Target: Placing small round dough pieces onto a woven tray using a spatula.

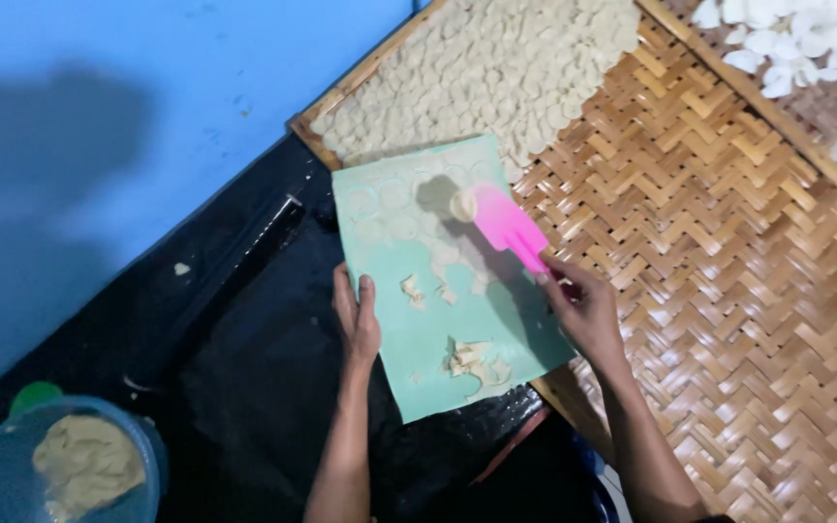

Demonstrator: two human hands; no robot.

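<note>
Gripping the pink scraper (pixel 509 230) by its lower end with the right hand (pixel 583 308), fingers closed round it, long axis slanting up-left, blade tip lying on the green sheet (pixel 438 329). Steadying the sheet's left edge with the left hand (pixel 357 318), fingers flat, over the woven bamboo tray (pixel 728 252) and black plastic (pixel 244 368).

Small-scale food workshop, most likely a home cracker-making area. Indicators: a woven bamboo drying tray (pixel 728 242) covered with rows of thin pale dough discs (pixel 496 68), a bowl of dough (pixel 79 470), black plastic sheeting (pixel 244 387), a plain blue wall (pixel 99 97).
</note>
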